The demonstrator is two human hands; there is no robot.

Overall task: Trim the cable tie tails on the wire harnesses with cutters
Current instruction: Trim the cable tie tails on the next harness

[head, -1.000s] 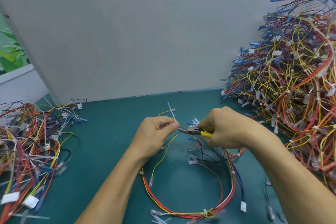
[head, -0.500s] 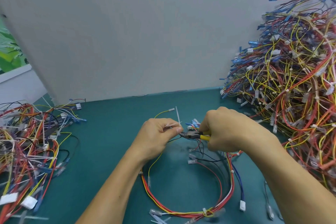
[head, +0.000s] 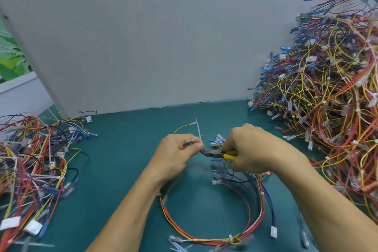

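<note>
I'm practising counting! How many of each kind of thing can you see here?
Hands: 2 (left hand, right hand)
Yellow-handled cutters: 1
Wire harness piles: 2 (left pile, right pile)
Held wire harness: 1
Total: 6

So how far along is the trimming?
Done, probably: the right pile, whose ties look short. In hand: the left hand pinches one harness with a long tail standing up, and the right hand holds the cutters at the left fingertips. Left: likely the left pile, where long white tails stick out. Which pile is finished is my guess.
</note>
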